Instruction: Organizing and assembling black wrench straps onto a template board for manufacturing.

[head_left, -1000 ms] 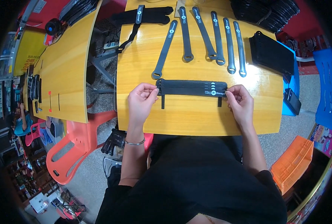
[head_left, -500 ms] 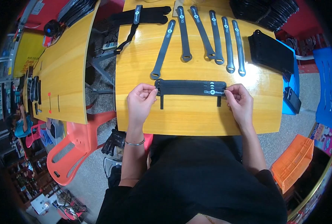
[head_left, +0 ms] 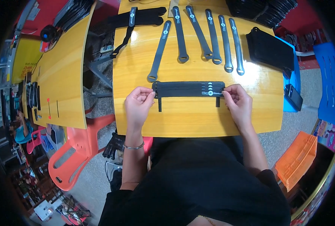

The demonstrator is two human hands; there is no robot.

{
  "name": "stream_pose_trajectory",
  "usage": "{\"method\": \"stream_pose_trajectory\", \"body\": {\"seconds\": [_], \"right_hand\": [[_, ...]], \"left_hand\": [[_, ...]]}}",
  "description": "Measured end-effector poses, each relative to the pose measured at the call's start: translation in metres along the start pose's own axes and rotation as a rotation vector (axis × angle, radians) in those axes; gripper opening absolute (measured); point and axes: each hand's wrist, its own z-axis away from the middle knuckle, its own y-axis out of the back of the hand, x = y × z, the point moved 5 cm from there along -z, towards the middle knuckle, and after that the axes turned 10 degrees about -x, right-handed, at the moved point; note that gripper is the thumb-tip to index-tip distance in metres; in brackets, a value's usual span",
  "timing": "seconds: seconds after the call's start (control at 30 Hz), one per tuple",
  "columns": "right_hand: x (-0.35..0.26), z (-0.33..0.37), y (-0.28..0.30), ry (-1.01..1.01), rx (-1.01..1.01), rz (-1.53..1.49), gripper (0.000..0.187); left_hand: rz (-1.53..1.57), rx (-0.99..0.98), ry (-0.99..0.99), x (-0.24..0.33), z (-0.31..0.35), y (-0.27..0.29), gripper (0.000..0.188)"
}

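A flat black bundle of straps (head_left: pixel 178 89) with white print at its right end lies crosswise on the wooden table. My left hand (head_left: pixel 138 107) pinches its left end, where small round holes show. The opposite end is between the thumb and fingers of my right hand (head_left: pixel 238 105). Two narrow black strips stick out toward me from under the bundle, a left strip (head_left: pixel 160 105) and a right strip (head_left: pixel 217 102). Beyond it, several grey straps with slotted round ends lie spread out, the nearest a slanted grey strap (head_left: pixel 160 51).
Black straps bound by a grey strap (head_left: pixel 132 17) lie at the far left. At the right are a black stack (head_left: pixel 270 52), a blue tray (head_left: pixel 296 71) and an orange crate (head_left: pixel 297 160). A red chair (head_left: pixel 75 154) and second table (head_left: pixel 64 79) stand left.
The view has shifted slightly, so the table and straps sit a little further left. Both hands keep their pinch on the bundle's ends; nothing was let go.
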Motion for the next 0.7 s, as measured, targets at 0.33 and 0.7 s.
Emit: {"method": "stream_pose_trajectory", "body": {"seconds": [0.33,0.7], "right_hand": [[-0.0020,0.0001,-0.0003,0.003,0.013,0.064,0.008],[-0.0055,0.0002,-0.0001,0.030,0.025,0.138,0.007]], "left_hand": [[-0.013,-0.004,-0.020,-0.0009,0.0002,0.0010,0.004],[-0.024,-0.007,-0.038,-0.0007,0.0006,0.0009,0.005]]}}
